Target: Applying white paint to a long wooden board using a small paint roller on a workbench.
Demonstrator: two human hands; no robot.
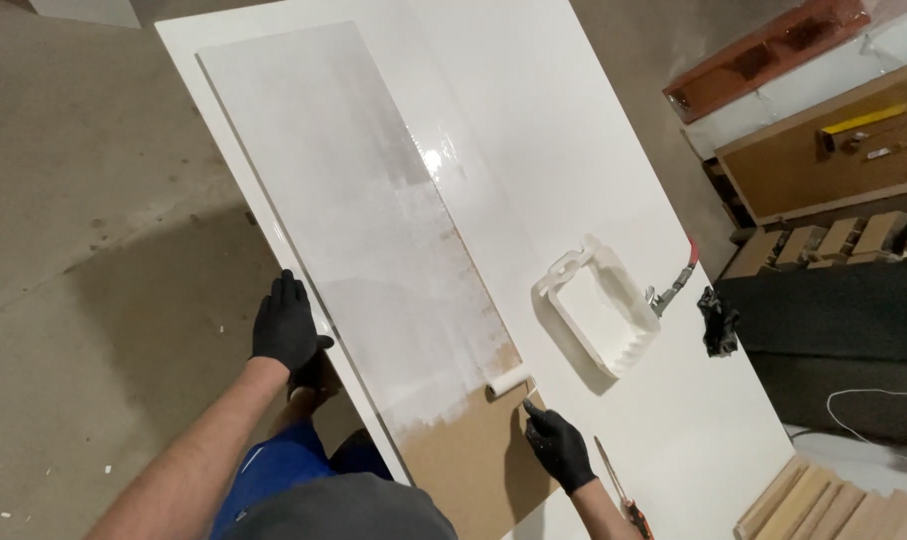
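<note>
A long brown board [479, 470], mostly coated in white paint [354, 200], lies on a big white panel [574, 130]. My right hand [559, 450], in a black glove, grips the handle of a small paint roller [509, 384] whose white sleeve rests at the edge of the painted area. My left hand [286, 325], also in a black glove, rests on the left edge of the white panel, fingers spread, holding nothing.
A white paint tray [599, 310] sits on the panel right of the board, a clamp [674, 285] and a black glove [719, 320] beside it. A red-handled tool [624, 495] lies near my right wrist. Wooden blocks [824, 240] and a shelf stand at right. Concrete floor [84, 200] lies left.
</note>
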